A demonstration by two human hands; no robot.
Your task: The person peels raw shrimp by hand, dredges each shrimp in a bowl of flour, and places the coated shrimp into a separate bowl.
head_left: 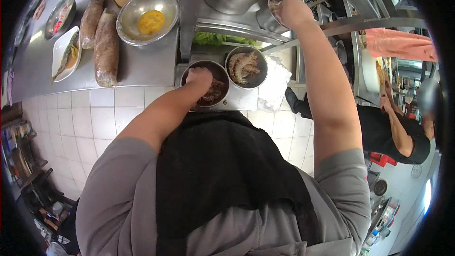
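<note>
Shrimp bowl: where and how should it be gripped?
Probably pinch the shrimp bowl by its near rim, from the wearer's side: the round rim is exposed there, while the neighbouring bowl, with the left hand in it, crowds its left and white plastic lies at its right.

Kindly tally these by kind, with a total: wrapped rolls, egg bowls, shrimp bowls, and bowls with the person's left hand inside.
Wrapped rolls: 2
Egg bowl: 1
Shrimp bowl: 1
Bowl with left hand inside: 1
Total: 5
</note>
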